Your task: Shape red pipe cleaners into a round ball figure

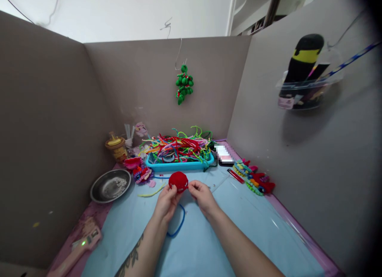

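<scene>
A round red fuzzy piece [178, 180], seemingly made of coiled pipe cleaner, is held up over the middle of the table. My left hand [167, 201] grips its lower edge, thumb in front. At its right edge my right hand [200, 192] is closed in a pinch on a small bit of the red piece; the fingertips hide most of that bit. A blue pipe cleaner [180, 224] lies curved on the cloth below my left hand. Left of the hands is a yellow-green pipe cleaner [151, 194].
Behind the hands stands a blue tray [179, 166] heaped with colourful pipe cleaners [179, 146]. A metal bowl [104, 187] and a pink tool with a green light [82, 247] are at left. A phone [224, 154], red pen-like tool [235, 176] and fuzzy pieces [253, 177] lie right.
</scene>
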`<action>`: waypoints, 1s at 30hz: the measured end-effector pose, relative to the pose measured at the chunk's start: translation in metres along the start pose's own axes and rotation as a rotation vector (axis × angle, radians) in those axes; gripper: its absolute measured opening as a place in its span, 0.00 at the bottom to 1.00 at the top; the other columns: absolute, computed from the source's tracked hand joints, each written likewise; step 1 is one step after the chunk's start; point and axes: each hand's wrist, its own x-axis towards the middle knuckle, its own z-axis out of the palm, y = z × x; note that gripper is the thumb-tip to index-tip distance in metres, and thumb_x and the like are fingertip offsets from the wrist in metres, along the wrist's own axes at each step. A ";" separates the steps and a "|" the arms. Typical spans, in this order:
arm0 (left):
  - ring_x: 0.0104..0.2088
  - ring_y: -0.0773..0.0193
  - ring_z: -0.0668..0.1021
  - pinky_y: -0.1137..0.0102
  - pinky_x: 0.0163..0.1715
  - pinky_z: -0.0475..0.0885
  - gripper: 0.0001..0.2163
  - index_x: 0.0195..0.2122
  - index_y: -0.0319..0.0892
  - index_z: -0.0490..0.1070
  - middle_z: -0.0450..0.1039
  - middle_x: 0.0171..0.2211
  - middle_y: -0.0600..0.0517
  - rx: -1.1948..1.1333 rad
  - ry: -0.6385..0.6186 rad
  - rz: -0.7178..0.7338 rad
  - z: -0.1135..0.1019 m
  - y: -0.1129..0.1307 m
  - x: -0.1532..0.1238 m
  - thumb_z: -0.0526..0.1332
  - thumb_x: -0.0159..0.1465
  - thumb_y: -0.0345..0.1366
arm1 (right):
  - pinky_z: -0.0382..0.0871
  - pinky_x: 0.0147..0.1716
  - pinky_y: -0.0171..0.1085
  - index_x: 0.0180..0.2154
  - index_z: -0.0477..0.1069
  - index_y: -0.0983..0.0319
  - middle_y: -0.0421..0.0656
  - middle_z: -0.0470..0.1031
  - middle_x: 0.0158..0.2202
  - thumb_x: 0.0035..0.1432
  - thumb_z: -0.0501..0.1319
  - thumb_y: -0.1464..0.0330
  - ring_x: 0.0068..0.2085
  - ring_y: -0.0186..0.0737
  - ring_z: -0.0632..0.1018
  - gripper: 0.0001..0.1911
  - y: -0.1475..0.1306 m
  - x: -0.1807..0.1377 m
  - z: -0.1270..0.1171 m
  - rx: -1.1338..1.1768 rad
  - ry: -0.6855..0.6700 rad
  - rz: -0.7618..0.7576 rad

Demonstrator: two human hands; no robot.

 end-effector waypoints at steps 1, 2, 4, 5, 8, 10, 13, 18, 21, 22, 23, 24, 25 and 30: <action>0.38 0.64 0.78 0.71 0.41 0.72 0.13 0.41 0.38 0.72 0.77 0.39 0.47 -0.011 -0.001 -0.022 -0.001 -0.001 0.000 0.65 0.54 0.29 | 0.49 0.20 0.31 0.23 0.67 0.61 0.32 0.59 0.17 0.45 0.65 0.57 0.19 0.29 0.57 0.15 0.000 0.000 0.000 0.031 -0.011 0.012; 0.38 0.64 0.78 0.72 0.40 0.73 0.13 0.42 0.38 0.72 0.77 0.39 0.47 -0.022 -0.003 -0.039 -0.001 -0.002 0.000 0.65 0.54 0.28 | 0.49 0.20 0.31 0.23 0.67 0.61 0.32 0.58 0.17 0.45 0.65 0.57 0.19 0.29 0.57 0.15 -0.001 0.001 -0.001 0.039 -0.019 0.008; 0.38 0.64 0.78 0.72 0.40 0.73 0.13 0.43 0.38 0.72 0.77 0.40 0.47 -0.042 -0.014 -0.055 -0.001 -0.002 0.000 0.64 0.55 0.28 | 0.55 0.23 0.32 0.23 0.68 0.61 0.34 0.62 0.19 0.47 0.64 0.57 0.22 0.31 0.61 0.14 -0.002 0.001 -0.003 -0.020 -0.010 -0.052; 0.39 0.64 0.78 0.72 0.41 0.73 0.13 0.43 0.38 0.72 0.77 0.40 0.47 -0.048 -0.020 -0.057 -0.001 -0.002 0.000 0.64 0.56 0.28 | 0.58 0.26 0.33 0.24 0.69 0.61 0.36 0.64 0.21 0.47 0.64 0.58 0.25 0.33 0.65 0.14 -0.003 0.001 -0.004 -0.080 0.011 -0.099; 0.40 0.64 0.78 0.71 0.42 0.72 0.12 0.43 0.38 0.72 0.77 0.40 0.47 -0.063 -0.017 -0.058 0.000 0.000 -0.001 0.63 0.57 0.28 | 0.64 0.38 0.37 0.28 0.74 0.61 0.44 0.70 0.37 0.47 0.64 0.58 0.41 0.42 0.71 0.12 -0.001 0.002 -0.006 -0.236 0.092 -0.207; 0.41 0.64 0.78 0.71 0.43 0.72 0.13 0.44 0.38 0.71 0.77 0.40 0.47 -0.070 -0.016 -0.052 0.001 0.000 -0.001 0.63 0.57 0.28 | 0.64 0.43 0.39 0.32 0.76 0.60 0.47 0.67 0.47 0.46 0.65 0.57 0.49 0.46 0.69 0.14 0.003 0.002 -0.005 -0.259 0.104 -0.199; 0.40 0.64 0.77 0.71 0.43 0.71 0.15 0.46 0.38 0.71 0.77 0.41 0.47 -0.071 -0.034 -0.040 0.002 -0.001 -0.001 0.63 0.56 0.28 | 0.63 0.48 0.42 0.33 0.77 0.60 0.49 0.64 0.53 0.46 0.65 0.56 0.52 0.48 0.68 0.16 0.008 0.002 -0.002 -0.221 0.061 -0.151; 0.39 0.66 0.77 0.71 0.42 0.71 0.16 0.46 0.40 0.70 0.76 0.41 0.48 -0.061 -0.038 -0.078 0.004 -0.006 -0.004 0.65 0.56 0.29 | 0.56 0.55 0.43 0.28 0.77 0.61 0.47 0.68 0.53 0.48 0.65 0.54 0.53 0.47 0.68 0.16 0.007 0.001 0.002 -0.033 0.006 -0.145; 0.37 0.67 0.77 0.71 0.41 0.70 0.15 0.45 0.40 0.71 0.76 0.40 0.49 -0.066 -0.041 -0.093 0.004 -0.008 -0.005 0.65 0.56 0.30 | 0.53 0.57 0.44 0.27 0.77 0.61 0.47 0.70 0.51 0.48 0.65 0.56 0.53 0.47 0.68 0.14 0.004 0.001 0.003 0.089 -0.023 -0.132; 0.36 0.67 0.77 0.72 0.41 0.70 0.14 0.44 0.40 0.71 0.76 0.39 0.49 -0.065 -0.043 -0.097 0.005 -0.008 -0.005 0.65 0.56 0.30 | 0.54 0.56 0.44 0.27 0.77 0.61 0.47 0.71 0.49 0.47 0.66 0.56 0.53 0.47 0.69 0.14 0.003 0.001 0.004 0.129 -0.021 -0.121; 0.35 0.68 0.76 0.72 0.40 0.70 0.14 0.43 0.40 0.71 0.76 0.38 0.49 -0.062 -0.044 -0.102 0.005 -0.009 -0.005 0.65 0.55 0.30 | 0.55 0.55 0.44 0.27 0.77 0.61 0.47 0.73 0.47 0.47 0.66 0.56 0.52 0.47 0.69 0.14 0.003 0.001 0.005 0.168 -0.018 -0.109; 0.33 0.68 0.76 0.72 0.39 0.70 0.13 0.43 0.40 0.72 0.76 0.37 0.49 -0.057 -0.043 -0.109 0.005 -0.009 -0.005 0.65 0.55 0.30 | 0.57 0.54 0.44 0.28 0.77 0.61 0.47 0.74 0.45 0.46 0.67 0.56 0.51 0.46 0.70 0.15 0.003 0.000 0.005 0.203 -0.016 -0.097; 0.32 0.69 0.76 0.72 0.37 0.70 0.13 0.42 0.40 0.72 0.76 0.36 0.49 -0.051 -0.040 -0.115 0.005 -0.009 -0.005 0.66 0.55 0.30 | 0.59 0.53 0.43 0.28 0.77 0.61 0.46 0.75 0.42 0.45 0.67 0.55 0.49 0.46 0.71 0.15 0.003 0.000 0.006 0.231 -0.016 -0.088; 0.32 0.69 0.76 0.74 0.34 0.70 0.11 0.40 0.40 0.72 0.76 0.37 0.49 -0.028 -0.032 -0.129 0.004 -0.009 -0.006 0.66 0.55 0.31 | 0.64 0.46 0.43 0.33 0.76 0.61 0.45 0.77 0.34 0.43 0.68 0.53 0.41 0.45 0.75 0.19 0.003 -0.002 0.011 0.298 -0.031 -0.061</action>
